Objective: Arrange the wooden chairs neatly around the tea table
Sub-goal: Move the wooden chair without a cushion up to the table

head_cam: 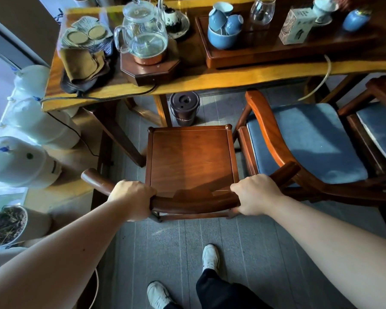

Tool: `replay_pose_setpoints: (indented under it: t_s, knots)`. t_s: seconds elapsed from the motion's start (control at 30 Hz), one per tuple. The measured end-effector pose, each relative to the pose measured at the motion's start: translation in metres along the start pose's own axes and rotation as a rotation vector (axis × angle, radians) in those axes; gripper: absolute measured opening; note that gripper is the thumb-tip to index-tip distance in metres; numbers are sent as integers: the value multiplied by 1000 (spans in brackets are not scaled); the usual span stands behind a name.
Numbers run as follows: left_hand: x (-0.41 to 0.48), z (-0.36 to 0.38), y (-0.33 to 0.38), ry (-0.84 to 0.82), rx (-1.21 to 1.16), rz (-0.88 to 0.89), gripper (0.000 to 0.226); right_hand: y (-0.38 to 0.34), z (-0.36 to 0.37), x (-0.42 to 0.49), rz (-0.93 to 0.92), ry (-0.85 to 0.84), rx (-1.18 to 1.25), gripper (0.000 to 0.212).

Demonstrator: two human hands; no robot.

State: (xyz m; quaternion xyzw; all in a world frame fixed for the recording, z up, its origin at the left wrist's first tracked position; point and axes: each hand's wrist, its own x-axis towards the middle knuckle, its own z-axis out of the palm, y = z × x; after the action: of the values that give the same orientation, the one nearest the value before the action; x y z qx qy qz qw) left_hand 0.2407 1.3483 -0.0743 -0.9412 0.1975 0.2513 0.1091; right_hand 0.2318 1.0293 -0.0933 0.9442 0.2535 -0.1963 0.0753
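A small wooden chair point(191, 159) with a bare square seat stands in front of me, facing the tea table point(210, 80). Its curved backrest rail runs across the near side. My left hand point(133, 198) grips the rail left of centre, and my right hand point(254, 194) grips it right of centre. The chair's front edge is close to the table's front edge. To its right stands a wooden armchair point(267, 130) with a blue cushion, almost touching. A second cushioned chair point(379, 130) shows at the far right.
The table carries a glass kettle point(143, 30) on a base, blue cups in a bowl point(224, 25), a wooden tray point(288, 52) and cloths. A dark bucket point(184, 108) stands under the table. Water jugs point(20, 161) and a pot line the left. My feet stand on grey carpet point(254, 253).
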Motion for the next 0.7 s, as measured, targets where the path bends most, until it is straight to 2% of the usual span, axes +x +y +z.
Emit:
replay_pose_setpoints:
  t_s: [0.13, 0.47, 0.53, 0.63, 0.7]
  knots:
    - [8, -7, 14, -5, -34, -1, 14, 18, -6, 2, 5, -28, 1, 18]
    - [19, -10, 28, 11, -83, -27, 24, 41, -9, 5, -24, -17, 25, 22]
    - [19, -10, 25, -1, -86, -13, 39, 43, -12, 4, -54, -26, 60, 34]
    - [11, -15, 26, -41, -115, 23, 66, 46, -16, 3, -105, -106, 82, 74]
    - [3, -23, 31, 12, -129, 36, 76, 46, -14, 0, -119, -95, 68, 87]
